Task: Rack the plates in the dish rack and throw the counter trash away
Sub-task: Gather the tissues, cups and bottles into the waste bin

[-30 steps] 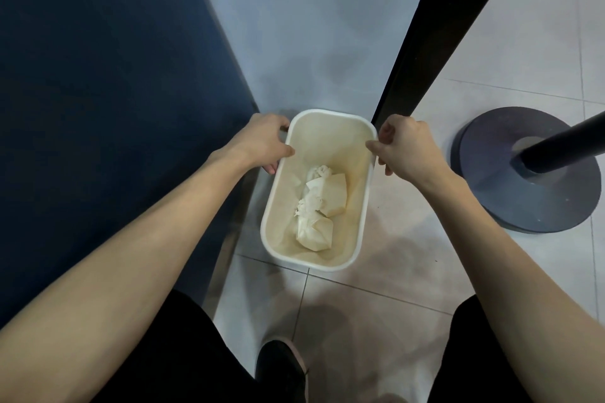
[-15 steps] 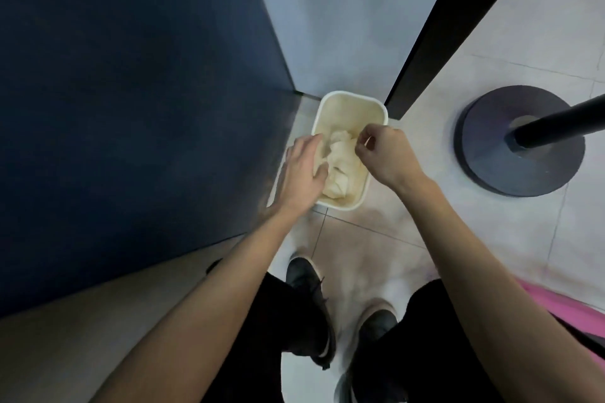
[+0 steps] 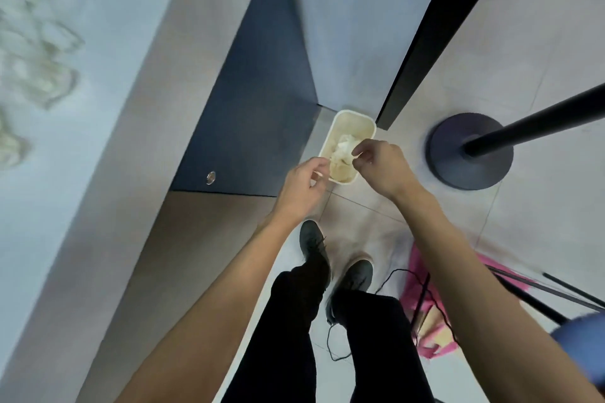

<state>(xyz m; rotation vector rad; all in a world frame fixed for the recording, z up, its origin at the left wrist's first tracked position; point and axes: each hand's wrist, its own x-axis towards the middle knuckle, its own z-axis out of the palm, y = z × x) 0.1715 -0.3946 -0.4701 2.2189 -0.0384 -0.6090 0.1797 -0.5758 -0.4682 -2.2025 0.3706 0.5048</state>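
Observation:
A small cream trash bin stands on the floor in the corner between the dark blue cabinet and a black post. Crumpled white paper trash lies inside it. My left hand hovers above the bin's near left corner, fingers loosely curled and holding nothing. My right hand hangs over the bin's right rim, also loosely curled with nothing in it. No plates or dish rack are in view.
The pale counter runs along the left with blurred pale objects on it, above the dark blue cabinet. A black stanchion base stands to the right. A pink bag and a black cable lie by my shoes.
Both hands gripped the bin's rim a second ago and have let go. The view has risen away from the bin, and the counter top has come into sight.

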